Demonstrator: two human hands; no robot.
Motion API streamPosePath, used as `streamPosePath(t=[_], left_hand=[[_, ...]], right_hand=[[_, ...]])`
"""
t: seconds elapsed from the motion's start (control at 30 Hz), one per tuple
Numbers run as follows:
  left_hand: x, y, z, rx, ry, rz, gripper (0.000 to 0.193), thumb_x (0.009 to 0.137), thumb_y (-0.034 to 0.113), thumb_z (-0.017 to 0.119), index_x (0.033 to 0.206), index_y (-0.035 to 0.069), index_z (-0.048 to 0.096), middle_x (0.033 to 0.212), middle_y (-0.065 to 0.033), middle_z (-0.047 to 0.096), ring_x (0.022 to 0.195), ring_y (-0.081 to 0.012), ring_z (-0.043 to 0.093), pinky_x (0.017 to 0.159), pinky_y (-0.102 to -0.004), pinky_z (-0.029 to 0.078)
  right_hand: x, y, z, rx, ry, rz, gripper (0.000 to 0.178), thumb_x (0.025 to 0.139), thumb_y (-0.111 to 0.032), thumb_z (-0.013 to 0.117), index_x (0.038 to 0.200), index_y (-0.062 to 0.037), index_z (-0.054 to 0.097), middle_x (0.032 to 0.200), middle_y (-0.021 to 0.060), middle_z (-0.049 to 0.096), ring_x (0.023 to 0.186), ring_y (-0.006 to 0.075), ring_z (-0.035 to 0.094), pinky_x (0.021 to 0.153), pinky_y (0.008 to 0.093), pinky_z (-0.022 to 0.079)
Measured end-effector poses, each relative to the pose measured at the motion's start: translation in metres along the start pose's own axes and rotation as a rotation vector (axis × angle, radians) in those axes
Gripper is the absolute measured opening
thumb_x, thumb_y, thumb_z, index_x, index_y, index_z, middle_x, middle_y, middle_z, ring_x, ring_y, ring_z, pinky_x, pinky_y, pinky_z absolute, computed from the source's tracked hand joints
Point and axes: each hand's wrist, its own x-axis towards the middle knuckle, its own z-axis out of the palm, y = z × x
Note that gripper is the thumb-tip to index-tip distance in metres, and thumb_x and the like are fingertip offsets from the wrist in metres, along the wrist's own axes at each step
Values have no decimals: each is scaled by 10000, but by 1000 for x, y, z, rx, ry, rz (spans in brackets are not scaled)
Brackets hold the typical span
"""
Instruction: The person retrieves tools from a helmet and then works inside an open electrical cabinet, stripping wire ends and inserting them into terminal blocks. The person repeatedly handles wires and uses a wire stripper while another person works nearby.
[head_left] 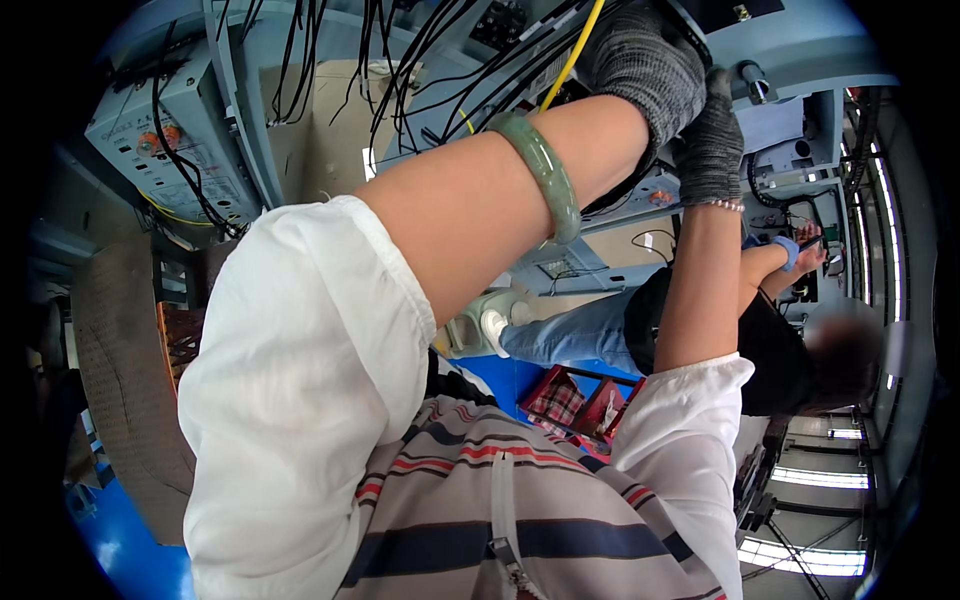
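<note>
cables [440, 60], black plus one yellow, hang from grey machine frame [800, 50]; gloved left hand [640, 65] and right hand [712, 140] reach up among them, finger state can't tell.

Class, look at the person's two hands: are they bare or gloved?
Gloved. Grey knit gloves cover the left hand and right hand, both raised into the black cables. A green bangle circles the left forearm.

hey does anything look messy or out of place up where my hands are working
Nothing looks broken or spilled. The black cables hang in a loose tangle, with one yellow cable running through them toward your gloved left hand. Your gloved right hand reaches beside it. What the hands hold is hidden.
</note>
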Motion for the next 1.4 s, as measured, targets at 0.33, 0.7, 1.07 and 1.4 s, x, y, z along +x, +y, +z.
streamPosePath(t=[0.33,0.7,1.07,1.4], left_hand=[[3,0,5,8,-67,-2,226,819,228,527,860,16,595,809,-181,618,765,-309,614,700,-394,489],[14,7,17,-105,56,54,265,829,261,519,855,9,598,793,-188,614,756,-324,609,695,-397,486],[31,43,13,77,43,-159,300,817,328,599,860,31,594,630,-62,584,521,-163,577,467,-285,477],[27,82,20,-61,-129,-198,209,849,238,562,864,30,574,657,-23,555,516,-112,515,446,-246,413]], right_hand=[[3,8,-3,-170,82,-119,429,799,-375,539,1099,-75,467,973,208,591,928,368,555,769,438,460],[1,-16,-15,-277,37,-45,461,817,-325,567,1172,-72,420,950,204,591,814,325,592,709,383,462],[-5,-91,-36,-2,24,296,460,918,-360,423,1125,48,468,781,260,556,750,345,557,700,389,455],[-60,-94,-68,431,456,-218,445,765,-199,645,1125,21,503,967,158,576,892,227,576,787,332,472]])
